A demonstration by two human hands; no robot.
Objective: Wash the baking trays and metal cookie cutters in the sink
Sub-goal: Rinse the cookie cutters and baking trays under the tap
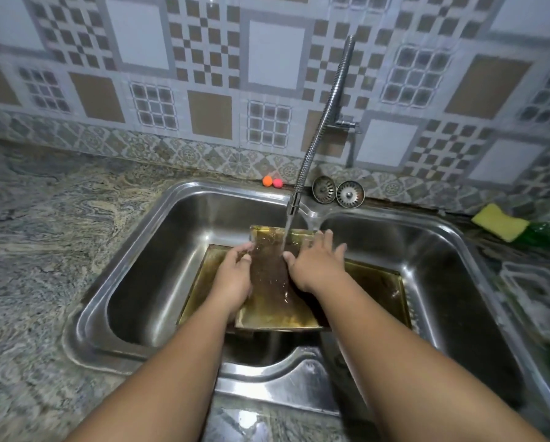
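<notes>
Counter (44, 234) at left, wet-looking near the front. Double sink (85, 320); all the work was in its left basin.

Left hand (233, 275) had its fingers curled over the left edge of the top tray (270, 301), gripping it. That tray sat tilted on a second tray (375, 282) lying under it in the basin; both were stained brown. Cutters were not in view.

The tap (324, 119) ran, and its stream (287, 232) landed on the top tray's far half, between the hands. Right hand (318, 266) lay flat on the tray with fingers spread, pressing or rubbing, gripping nothing.

Strainers (337, 191) stood behind the divider. The sponge (499, 222) lay on the far right counter, well apart from both hands.

Risks, as judged:
- The wet tray was held by one edge only, so a slip of the left grip would likely drop it onto the lower tray with a clang or a pinched finger.
- Water striking a tilted surface could sheet toward the near rim and splash out onto the counter or the person.
- A bare palm rubbing near a thin metal rim could get nicked.
- Reaching for the sponge would lift the right hand off and leave the tray on one hand alone.
</notes>
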